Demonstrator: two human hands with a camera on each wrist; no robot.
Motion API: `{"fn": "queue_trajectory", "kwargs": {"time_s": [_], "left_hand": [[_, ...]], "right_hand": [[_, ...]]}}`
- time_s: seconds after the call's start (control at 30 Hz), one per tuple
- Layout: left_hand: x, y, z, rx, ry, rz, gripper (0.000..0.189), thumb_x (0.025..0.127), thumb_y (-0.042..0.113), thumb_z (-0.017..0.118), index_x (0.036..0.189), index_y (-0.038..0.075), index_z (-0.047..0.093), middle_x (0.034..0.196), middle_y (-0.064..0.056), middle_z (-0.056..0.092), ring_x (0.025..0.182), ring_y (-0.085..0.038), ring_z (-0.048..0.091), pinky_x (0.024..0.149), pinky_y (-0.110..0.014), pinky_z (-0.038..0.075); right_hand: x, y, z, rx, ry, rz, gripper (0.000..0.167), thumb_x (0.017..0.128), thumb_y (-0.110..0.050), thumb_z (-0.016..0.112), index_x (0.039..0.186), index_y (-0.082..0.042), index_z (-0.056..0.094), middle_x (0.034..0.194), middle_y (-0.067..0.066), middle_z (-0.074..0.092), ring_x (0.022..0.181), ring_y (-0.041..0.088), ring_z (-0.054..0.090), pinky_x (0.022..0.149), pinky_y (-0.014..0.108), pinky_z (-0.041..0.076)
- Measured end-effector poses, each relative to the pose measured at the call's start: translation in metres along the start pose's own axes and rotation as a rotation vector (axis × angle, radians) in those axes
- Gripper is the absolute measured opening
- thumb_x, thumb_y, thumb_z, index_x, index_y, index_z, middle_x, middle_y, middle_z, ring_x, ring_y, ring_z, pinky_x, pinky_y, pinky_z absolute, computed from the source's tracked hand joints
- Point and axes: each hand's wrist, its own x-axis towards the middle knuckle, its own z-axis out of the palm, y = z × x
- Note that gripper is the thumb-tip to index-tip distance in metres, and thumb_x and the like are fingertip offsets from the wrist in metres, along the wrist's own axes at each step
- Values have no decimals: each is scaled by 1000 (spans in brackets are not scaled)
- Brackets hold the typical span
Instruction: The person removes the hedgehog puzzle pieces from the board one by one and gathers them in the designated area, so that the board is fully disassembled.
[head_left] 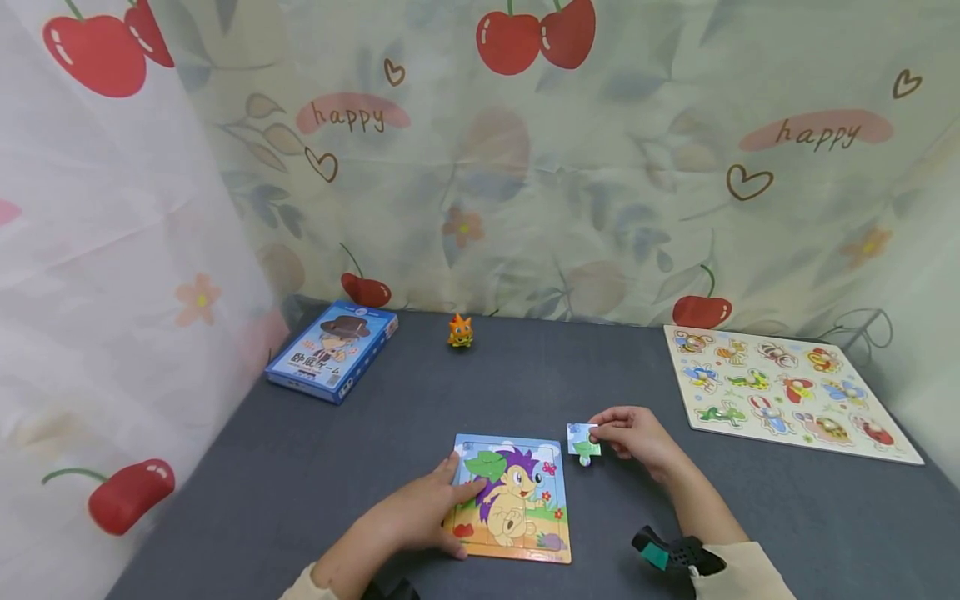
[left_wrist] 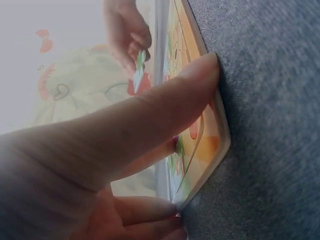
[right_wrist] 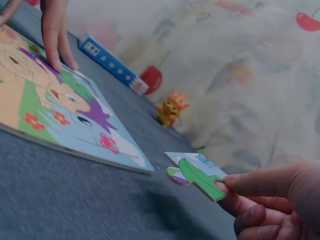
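Observation:
A square puzzle board [head_left: 517, 508] with a purple-haired hedgehog picture lies on the dark table. My left hand [head_left: 423, 508] rests along its left side. In the left wrist view, the thumb [left_wrist: 165, 102] lies straight across the board's edge, while other fingertips touch the picture and the far edge. Beyond the board's upper right corner, my right hand [head_left: 633, 437] pinches a puzzle piece [head_left: 581, 442] by one side between thumb and fingers. In the right wrist view, that puzzle piece [right_wrist: 195, 172] shows a green leaf, a blue butterfly and a rounded tab, held above the table.
A blue game box [head_left: 330, 354] lies at the back left, and a small orange-and-yellow toy figure [head_left: 461, 332] stands at the back. At the right is a white board of insect pictures [head_left: 787, 392]. A patterned curtain [head_left: 525, 167] hangs behind the dark table [head_left: 300, 483].

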Motion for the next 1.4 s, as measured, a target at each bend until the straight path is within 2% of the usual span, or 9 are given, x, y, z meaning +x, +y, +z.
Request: {"fn": "queue_trajectory", "kwargs": {"time_s": [0.5, 0.6, 0.73, 0.9, 1.03, 1.4], "left_hand": [[1, -1, 1, 5, 2, -2, 79, 71, 43, 77, 141, 31, 41, 153, -21, 20, 139, -37, 27, 106, -52, 34], [1, -1, 2, 3, 1, -4, 79, 71, 44, 77, 140, 32, 41, 153, -21, 20, 138, -37, 28, 106, -52, 34], [2, -2, 2, 2, -3, 1, 79, 71, 44, 76, 141, 32, 40, 154, -20, 20, 140, -36, 26, 106, -52, 33], [2, -3, 2, -6, -8, -4, 79, 72, 45, 76, 141, 33, 40, 154, -19, 20, 141, -35, 24, 107, -52, 32], [2, -4, 3, -3, -9, -5, 79, 72, 45, 75, 141, 33, 40, 154, -18, 20, 141, -34, 24, 107, -52, 32], [2, -5, 3, -1, -5, -4, 79, 72, 46, 75, 141, 34, 39, 154, -18, 19, 141, -33, 23, 107, -51, 32]], "right_hand": [[-7, 21, -22, 18, -50, -6, 32, 89, -20, 63, 106, 7, 61, 76, -3, 67, 52, 5, 44, 48, 19, 40], [-7, 23, -20, -4, -34, -3, 30, 89, -19, 63, 106, 7, 62, 76, -2, 67, 54, 5, 46, 49, 20, 41], [-7, 23, -16, -66, 26, -2, 29, 86, -17, 66, 104, 6, 64, 75, -1, 67, 55, 7, 49, 50, 22, 45], [-7, 23, -9, -149, 74, -55, 30, 82, -17, 71, 100, 5, 66, 73, 1, 63, 58, 8, 52, 51, 24, 48], [-8, 23, -6, -188, 88, -87, 27, 81, -16, 72, 97, 6, 66, 72, 3, 60, 58, 9, 52, 51, 24, 48], [-8, 19, -1, -271, 138, -91, 24, 78, -18, 75, 87, 2, 65, 66, 1, 57, 56, 10, 53, 50, 22, 48]]}}
